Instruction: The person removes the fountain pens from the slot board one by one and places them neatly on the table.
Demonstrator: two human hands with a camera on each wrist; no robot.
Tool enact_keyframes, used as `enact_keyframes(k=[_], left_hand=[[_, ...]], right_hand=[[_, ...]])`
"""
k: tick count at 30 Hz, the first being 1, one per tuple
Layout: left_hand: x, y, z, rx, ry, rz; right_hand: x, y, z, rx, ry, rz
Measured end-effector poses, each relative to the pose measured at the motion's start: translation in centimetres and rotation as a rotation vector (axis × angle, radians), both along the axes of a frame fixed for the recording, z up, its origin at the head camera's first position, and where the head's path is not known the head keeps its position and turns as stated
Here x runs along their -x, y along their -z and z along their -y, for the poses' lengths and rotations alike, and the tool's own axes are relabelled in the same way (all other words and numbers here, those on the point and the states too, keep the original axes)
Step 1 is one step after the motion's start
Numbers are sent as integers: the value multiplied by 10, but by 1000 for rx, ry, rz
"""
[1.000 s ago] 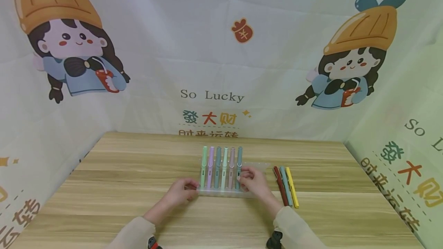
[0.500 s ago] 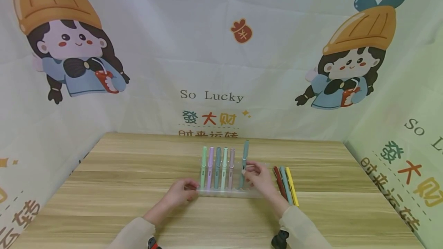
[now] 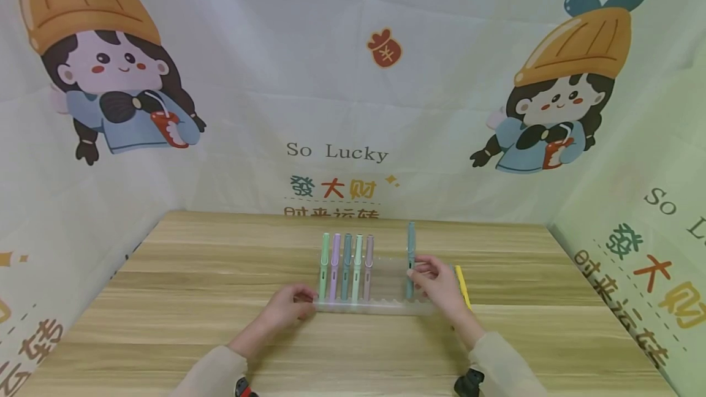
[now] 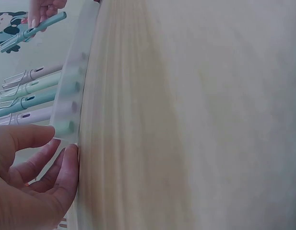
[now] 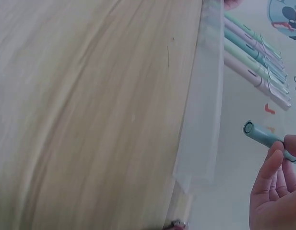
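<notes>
A clear plastic pen stand (image 3: 386, 307) lies across the middle of the table. Several pastel pens stand upright in its left part, from a light green pen (image 3: 324, 265) to a mauve pen (image 3: 369, 268). My left hand (image 3: 288, 305) holds the stand's left end, thumb and fingers at its corner in the left wrist view. Thumb and fingers of my right hand (image 3: 439, 283) pinch a teal pen (image 3: 410, 244) by its barrel, nearly upright over the stand's right part. In the right wrist view the pen's end (image 5: 249, 127) is apart from the stand.
A yellow pen (image 3: 462, 282) lies on the wooden table (image 3: 220, 262) just right of my right hand, which covers the other pens there. A printed cloth (image 3: 237, 109) hangs behind the table and along its sides.
My right hand has lifted the teal pen from its place beside the mauve pen and carried it right along the stand. The left hand stays at the stand's left end.
</notes>
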State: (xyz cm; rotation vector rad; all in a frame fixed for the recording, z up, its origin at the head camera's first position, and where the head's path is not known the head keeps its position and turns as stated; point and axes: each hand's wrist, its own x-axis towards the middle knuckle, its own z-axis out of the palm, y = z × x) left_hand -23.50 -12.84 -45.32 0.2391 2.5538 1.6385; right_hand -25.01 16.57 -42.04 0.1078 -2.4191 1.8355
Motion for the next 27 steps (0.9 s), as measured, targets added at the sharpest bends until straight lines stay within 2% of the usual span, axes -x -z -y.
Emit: enact_keyframes(k=[8, 13, 19, 22, 27], left_hand=[[0, 0, 0, -4, 7, -9], [0, 0, 0, -5, 3, 2], [1, 1, 1, -8, -3, 10], [1, 2, 1, -11, 3, 1], [2, 3, 1, -19, 18, -9]], right_hand=[[-2, -4, -26, -10, -31, 22], [-4, -6, -38, 8, 10, 43], [-4, -4, -54, -16, 42, 14], [2, 10, -69, -32, 37, -35], [22, 47, -101, -16, 41, -57]])
